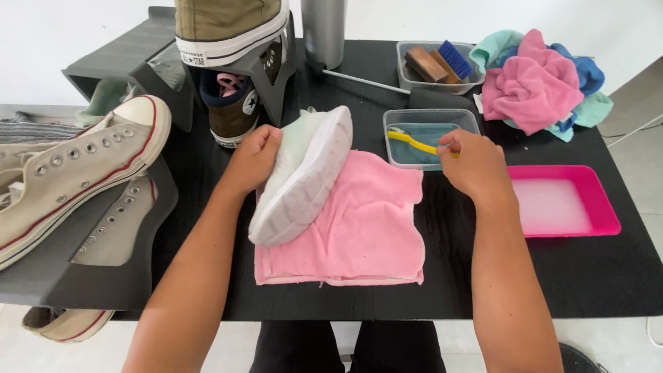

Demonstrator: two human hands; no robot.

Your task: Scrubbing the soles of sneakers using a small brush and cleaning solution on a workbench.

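Pink cloth (359,228) lies on the bench (587,269), and the white shoe (304,176) rests on its left part, sole up, clasped by the left hand (252,159). Right of the shoe, the right hand (476,166) grips a yellow brush (413,141) over the clear tray (428,117).

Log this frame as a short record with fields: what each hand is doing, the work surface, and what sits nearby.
left hand: left hand grips a white shoe tipped on its side, sole outward
right hand: right hand holds a yellow toothbrush, head in the clear tray of bluish liquid
under shoe: pink cloth spread flat
surface: black table
right of hands: pink tray with cloudy liquid
far right: pile of rags
far: container of brushes
left: canvas sneakers on grey stands
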